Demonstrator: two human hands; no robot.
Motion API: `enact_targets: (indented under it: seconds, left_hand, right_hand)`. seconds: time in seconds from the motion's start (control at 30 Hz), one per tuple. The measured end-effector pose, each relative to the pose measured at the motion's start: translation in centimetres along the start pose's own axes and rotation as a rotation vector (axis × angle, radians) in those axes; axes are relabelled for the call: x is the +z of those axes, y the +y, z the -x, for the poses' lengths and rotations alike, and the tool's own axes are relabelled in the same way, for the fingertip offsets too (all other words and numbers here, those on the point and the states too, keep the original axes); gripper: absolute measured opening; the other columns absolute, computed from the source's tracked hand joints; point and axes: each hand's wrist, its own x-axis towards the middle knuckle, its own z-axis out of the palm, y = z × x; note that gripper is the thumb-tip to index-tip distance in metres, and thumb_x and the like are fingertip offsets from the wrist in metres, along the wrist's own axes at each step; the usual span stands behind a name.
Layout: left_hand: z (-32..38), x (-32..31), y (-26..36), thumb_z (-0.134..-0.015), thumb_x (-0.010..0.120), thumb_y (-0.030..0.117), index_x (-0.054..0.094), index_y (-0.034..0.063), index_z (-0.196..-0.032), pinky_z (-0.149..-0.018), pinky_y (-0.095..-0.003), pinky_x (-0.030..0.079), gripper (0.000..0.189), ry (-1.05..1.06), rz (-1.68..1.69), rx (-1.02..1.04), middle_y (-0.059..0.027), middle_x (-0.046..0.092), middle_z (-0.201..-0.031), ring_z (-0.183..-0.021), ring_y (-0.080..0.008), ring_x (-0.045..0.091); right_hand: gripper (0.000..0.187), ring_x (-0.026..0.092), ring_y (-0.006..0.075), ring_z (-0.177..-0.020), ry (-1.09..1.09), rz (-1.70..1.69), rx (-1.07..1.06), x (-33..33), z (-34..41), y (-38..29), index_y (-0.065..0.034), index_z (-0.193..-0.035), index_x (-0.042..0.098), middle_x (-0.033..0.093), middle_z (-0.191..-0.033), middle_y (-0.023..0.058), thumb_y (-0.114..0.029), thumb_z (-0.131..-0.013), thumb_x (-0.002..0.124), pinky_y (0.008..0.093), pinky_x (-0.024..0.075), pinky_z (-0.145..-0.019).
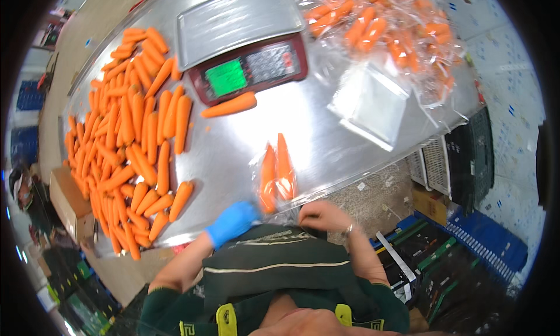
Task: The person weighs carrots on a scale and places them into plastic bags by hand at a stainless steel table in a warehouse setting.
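Note:
Between my hands, a clear plastic bag (268, 178) holding two carrots (285, 170) lies at the near edge of the steel table, its mouth towards me. My left hand (236, 220), in a blue glove and slightly blurred, is closed at the left side of the bag's mouth. My bare right hand (326, 217) has its fingers curled on the right side of that mouth. A single loose carrot (229, 105) lies in front of the digital scale (253, 67), which has a red body and a bare metal pan.
A large heap of loose carrots (118, 139) covers the table's left side. Bagged carrots (398, 34) are piled at the far right, near a stack of clear bags (372, 102). A cardboard box (72, 200) stands left; crates (470, 161) stand right, beyond the table edge.

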Motion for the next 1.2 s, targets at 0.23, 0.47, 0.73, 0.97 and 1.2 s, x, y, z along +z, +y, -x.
enact_targets:
  seconds: [0.23, 0.47, 0.73, 0.97, 1.2]
  left_hand:
    - [-11.1, -17.8, 11.7, -0.094, 0.059, 0.010, 0.066, 0.0027, -0.104, -0.062, -0.0251, 0.048, 0.014, 0.550, 0.768, -0.045, -0.0019, 0.061, -0.078, -0.068, -0.0098, 0.058]
    - [-17.3, -8.9, 12.8, -0.091, 0.064, 0.028, 0.044, 0.0137, -0.144, -0.092, -0.0447, 0.049, 0.058, 0.195, 0.165, 0.145, -0.0178, 0.058, -0.129, -0.108, -0.0389, 0.060]
    - [-9.9, -5.4, -1.3, -0.096, 0.057, 0.028, 0.067, 0.0059, -0.119, -0.092, -0.0363, 0.050, 0.033, 0.915, 0.629, -0.576, -0.0137, 0.068, -0.115, -0.105, -0.0285, 0.066]
    - [-12.0, -5.1, 1.8, -0.096, 0.056, 0.023, 0.064, 0.0080, -0.123, -0.081, -0.0376, 0.052, 0.032, 0.618, 0.288, -0.483, -0.0170, 0.070, -0.103, -0.091, -0.0313, 0.067]
    - [-8.5, 2.2, 3.2, -0.095, 0.056, 0.021, 0.062, 0.0121, -0.126, -0.082, -0.0400, 0.052, 0.032, 0.393, 0.363, -0.402, -0.0155, 0.068, -0.108, -0.096, -0.0344, 0.064]
  right_hand:
    - [0.013, 0.059, 0.0120, -0.076, 0.580, -0.397, -0.207, -18.6, -3.9, -9.9, -0.0051, -0.092, 0.060, 0.060, -0.082, 0.0016, -0.017, -0.095, 0.058, 0.0279, 0.0488, -0.071]
    - [0.025, 0.065, 0.0150, -0.097, 1.225, 0.725, -0.786, -42.6, 4.6, -27.2, -0.0042, -0.118, 0.066, 0.069, -0.109, 0.0069, -0.019, -0.100, 0.056, 0.0282, 0.0497, -0.088]
    - [0.026, 0.063, 0.0350, -0.093, 1.497, 1.234, -0.314, -56.2, -3.4, -4.2, 0.0000, -0.110, 0.064, 0.066, -0.104, 0.0191, -0.020, -0.093, 0.058, 0.0425, 0.0483, -0.085]
    - [0.082, 0.047, 0.0325, -0.129, 0.732, 0.231, -0.215, -24.8, -20.0, 0.1, 0.0041, -0.147, 0.030, 0.042, -0.144, 0.0237, -0.018, -0.082, 0.074, 0.0405, 0.0381, -0.108]
    - [0.070, 0.054, 0.0206, -0.119, 0.678, -0.125, -0.347, -24.8, -25.2, 0.0, 0.0019, -0.144, 0.037, 0.054, -0.134, 0.0136, -0.009, -0.084, 0.072, 0.0341, 0.0434, -0.102]
